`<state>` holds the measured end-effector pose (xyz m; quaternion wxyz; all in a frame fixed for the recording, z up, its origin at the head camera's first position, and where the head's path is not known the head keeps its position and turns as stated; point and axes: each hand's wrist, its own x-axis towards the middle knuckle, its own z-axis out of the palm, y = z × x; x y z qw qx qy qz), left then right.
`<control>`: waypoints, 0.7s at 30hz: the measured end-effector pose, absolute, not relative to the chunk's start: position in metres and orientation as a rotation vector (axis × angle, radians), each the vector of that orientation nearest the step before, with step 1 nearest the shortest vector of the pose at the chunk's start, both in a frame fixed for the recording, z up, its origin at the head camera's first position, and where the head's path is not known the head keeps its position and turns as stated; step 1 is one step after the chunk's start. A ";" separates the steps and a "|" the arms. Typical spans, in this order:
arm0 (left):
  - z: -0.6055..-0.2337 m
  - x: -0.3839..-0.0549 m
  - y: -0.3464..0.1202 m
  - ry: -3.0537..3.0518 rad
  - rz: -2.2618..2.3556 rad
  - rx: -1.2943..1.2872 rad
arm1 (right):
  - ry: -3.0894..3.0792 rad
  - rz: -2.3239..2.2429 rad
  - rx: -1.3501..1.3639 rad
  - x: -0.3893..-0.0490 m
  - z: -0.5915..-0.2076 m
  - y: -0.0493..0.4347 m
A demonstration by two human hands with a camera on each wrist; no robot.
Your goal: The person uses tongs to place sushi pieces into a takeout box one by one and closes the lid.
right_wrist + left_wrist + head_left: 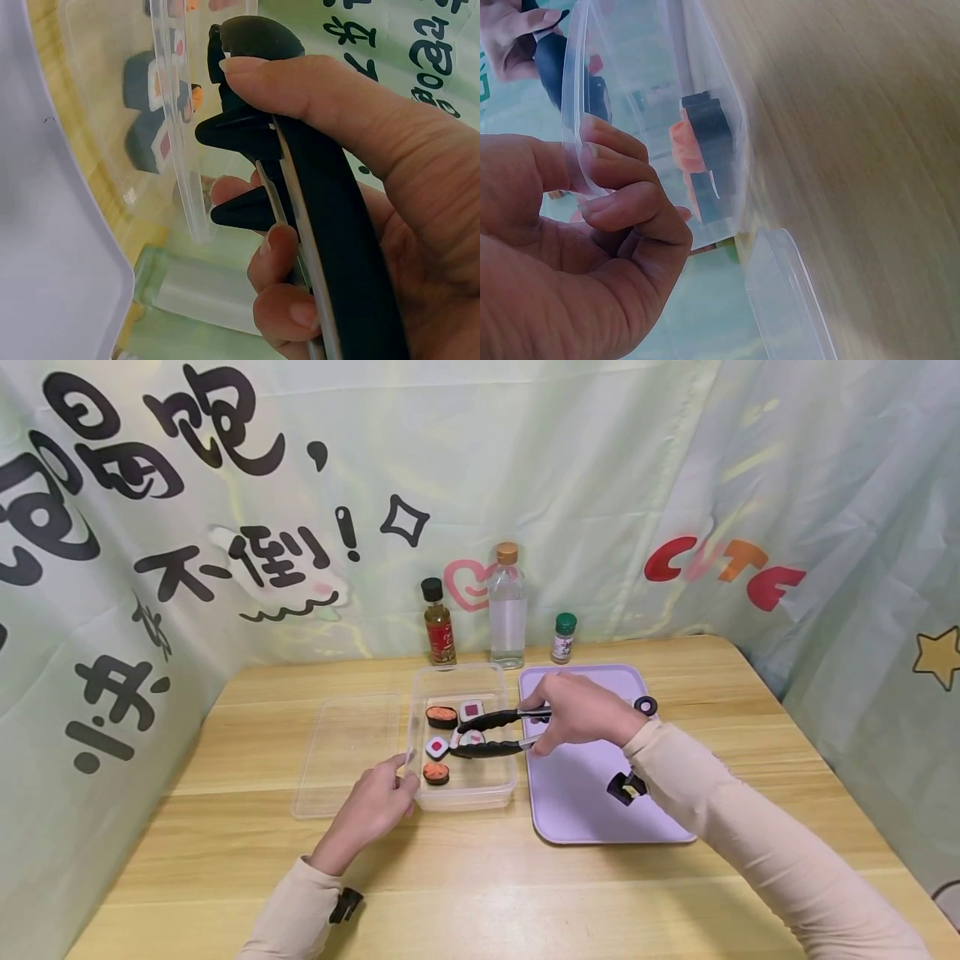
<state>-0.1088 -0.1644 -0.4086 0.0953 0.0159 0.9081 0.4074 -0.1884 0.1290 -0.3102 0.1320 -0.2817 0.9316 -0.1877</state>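
Observation:
A clear plastic container point(465, 799) stands on the table with several sushi pieces inside. Two have orange tops, a back one point(442, 717) and a front one point(436, 773); a small white roll point(437, 747) with a red centre lies between them. My left hand point(378, 800) pinches the container's left rim, thumb and curled fingers over the wall in the left wrist view. Black-tipped tongs point(491, 749) are gripped in my right hand point(581, 710). Their tips reach into the container around a white sushi roll point(471, 739); whether they squeeze it I cannot tell.
Right of the container lies a purple tray point(577, 814), under my right forearm. A clear lid point(348, 760) lies flat to the left. Along the back stand a red-labelled bottle point(440, 631), a tall clear bottle point(507, 622) and a green-capped shaker point(563, 642), before a printed curtain.

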 end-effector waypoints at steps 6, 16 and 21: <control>-0.408 -0.109 -0.164 2.692 1.207 0.047 | 2.695 -0.528 -0.846 -0.187 -0.314 0.126; -0.408 -0.109 -0.164 2.685 1.209 0.041 | 2.709 -0.474 -0.865 -0.186 -0.321 0.123; -0.408 -0.109 -0.165 2.685 1.214 0.042 | 2.706 -0.459 -0.868 -0.186 -0.322 0.121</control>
